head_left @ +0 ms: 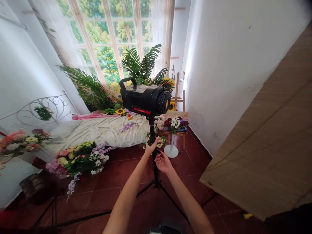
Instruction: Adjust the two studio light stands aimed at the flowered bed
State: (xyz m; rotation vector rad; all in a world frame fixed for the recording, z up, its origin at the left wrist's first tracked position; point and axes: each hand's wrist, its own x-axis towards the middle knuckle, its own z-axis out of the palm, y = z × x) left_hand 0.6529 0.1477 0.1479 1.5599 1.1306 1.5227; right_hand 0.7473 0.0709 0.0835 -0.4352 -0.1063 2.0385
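Observation:
A black studio light [143,99] with a top handle and a red label sits on a black light stand [156,172], its round front turned to the right. My left hand [151,146] is wrapped round the stand's upper pole, just below the light. Slightly lower and to the right, my right hand [163,162] has its fingers curled in at a knob on the pole; the knob is mostly hidden by the fingers. The stand's legs spread out on the dark red tiled floor.
Beyond the stand lies a bed with white cloth [114,130] and loose flowers. Flower bunches [75,159] stand at left, and a white-based flower stand [171,151] at right. A large wooden panel [265,130] leans on the right. Another dark lamp [36,188] is at lower left.

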